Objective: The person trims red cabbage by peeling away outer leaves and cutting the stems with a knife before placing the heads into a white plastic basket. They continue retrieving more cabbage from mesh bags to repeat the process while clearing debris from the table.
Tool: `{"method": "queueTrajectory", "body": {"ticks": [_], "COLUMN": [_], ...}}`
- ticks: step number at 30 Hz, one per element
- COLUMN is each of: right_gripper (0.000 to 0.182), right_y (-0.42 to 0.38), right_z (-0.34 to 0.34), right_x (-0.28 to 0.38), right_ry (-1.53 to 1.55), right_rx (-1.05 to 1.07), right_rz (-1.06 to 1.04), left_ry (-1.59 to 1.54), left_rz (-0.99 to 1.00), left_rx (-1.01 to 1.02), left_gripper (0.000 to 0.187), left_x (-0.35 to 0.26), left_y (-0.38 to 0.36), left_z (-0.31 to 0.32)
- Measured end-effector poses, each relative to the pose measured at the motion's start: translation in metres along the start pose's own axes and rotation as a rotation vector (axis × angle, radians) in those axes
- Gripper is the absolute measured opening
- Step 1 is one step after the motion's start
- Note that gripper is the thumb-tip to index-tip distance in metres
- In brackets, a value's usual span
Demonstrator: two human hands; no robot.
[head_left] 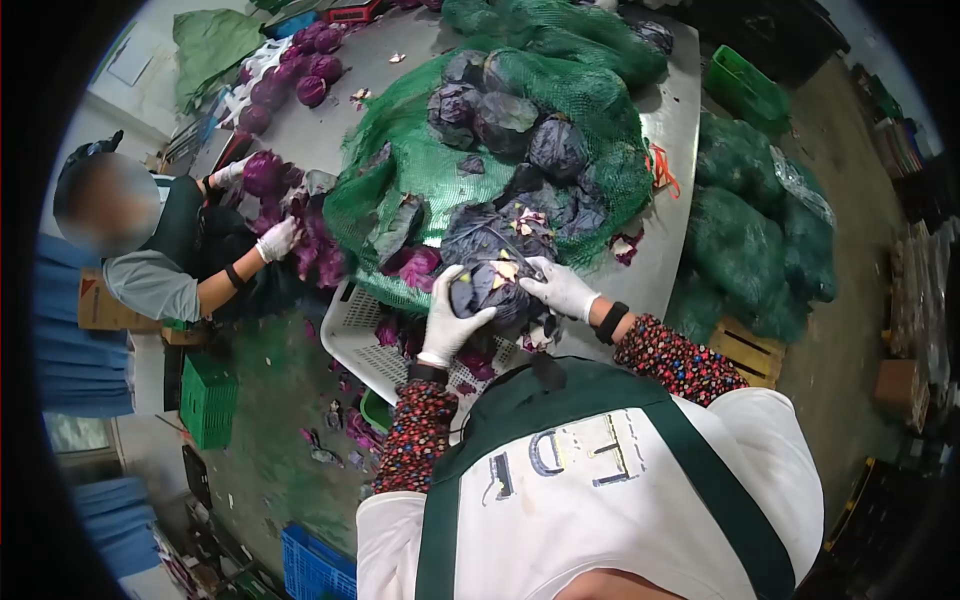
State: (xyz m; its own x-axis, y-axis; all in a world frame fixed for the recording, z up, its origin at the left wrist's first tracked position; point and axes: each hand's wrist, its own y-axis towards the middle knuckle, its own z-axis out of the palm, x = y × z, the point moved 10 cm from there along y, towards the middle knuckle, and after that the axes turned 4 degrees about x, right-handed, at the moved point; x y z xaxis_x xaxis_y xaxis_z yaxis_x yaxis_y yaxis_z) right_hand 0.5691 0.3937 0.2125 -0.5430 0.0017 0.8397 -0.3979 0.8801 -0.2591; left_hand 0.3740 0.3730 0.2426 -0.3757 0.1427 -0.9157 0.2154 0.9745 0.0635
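A dark purple red cabbage [487, 294], its pale cut stem facing up, is held between my two gloved hands at the near edge of the table. My left hand [450, 318] wraps round its left side, thumb toward me. On the other side, my right hand [560, 289] has its fingers bent against the outer leaves; its fingertips are partly hidden. Just beyond lies another red cabbage [490, 232] on the open green mesh bag [375, 185], with several more unpeeled heads further back. Below my hands sits a white crate [345, 335] with loose purple leaves in it.
A co-worker in white gloves [278, 240] handles purple cabbage at the left. Peeled cabbages [312, 90] lie at the far left of the metal table [672, 120]. Full green mesh sacks [735, 235] stand on the floor at right, near a green crate [745, 88].
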Motion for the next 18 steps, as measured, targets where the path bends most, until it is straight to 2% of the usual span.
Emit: {"method": "queueTrajectory", "body": {"ticks": [2,3,4,7,8,10,11,12,13,16,18], "right_gripper": [0.060,0.060,0.061,0.064,0.066,0.067,0.065,0.064,0.062,0.054,0.053], "right_y": [-0.003,-0.003,-0.005,-0.014,-0.016,-0.016,-0.013,-0.012,-0.017,-0.024,-0.023], "right_z": [0.008,0.013,0.016,0.015,0.017,0.017,0.014,0.011,0.000,-0.013,-0.006], "right_x": [-0.009,-0.008,-0.007,0.010,0.013,0.009,0.005,0.001,0.004,0.012,0.009], "right_ry": [0.002,0.015,0.019,-0.026,-0.081,-0.085,-0.041,0.000,-0.028,-0.136,-0.148], "right_rx": [-0.098,-0.090,-0.087,-0.038,0.004,0.025,0.004,-0.017,-0.148,-0.096,-0.100], "right_rz": [-0.057,-0.056,-0.065,-0.035,-0.004,-0.027,-0.077,-0.122,-0.237,-0.093,-0.111], "left_ry": [0.488,0.550,0.568,0.504,0.517,0.663,0.681,0.675,0.706,0.733,0.763], "left_rz": [0.010,0.019,0.100,0.160,0.100,0.108,0.081,0.087,0.051,0.012,0.000], "left_rx": [-0.141,-0.194,-0.232,-0.164,-0.098,-0.145,-0.124,-0.119,-0.085,-0.042,0.019], "left_gripper": [0.087,0.085,0.081,0.079,0.083,0.091,0.099,0.099,0.100,0.100,0.097], "left_x": [-0.017,-0.036,-0.057,-0.081,-0.065,-0.050,-0.048,-0.050,-0.046,-0.053,-0.052], "left_y": [-0.017,-0.023,-0.025,-0.017,-0.013,-0.009,-0.005,-0.003,0.000,0.008,0.014], "left_z": [-0.031,-0.039,-0.041,-0.013,0.003,0.023,0.029,0.031,0.034,0.031,0.033]}}
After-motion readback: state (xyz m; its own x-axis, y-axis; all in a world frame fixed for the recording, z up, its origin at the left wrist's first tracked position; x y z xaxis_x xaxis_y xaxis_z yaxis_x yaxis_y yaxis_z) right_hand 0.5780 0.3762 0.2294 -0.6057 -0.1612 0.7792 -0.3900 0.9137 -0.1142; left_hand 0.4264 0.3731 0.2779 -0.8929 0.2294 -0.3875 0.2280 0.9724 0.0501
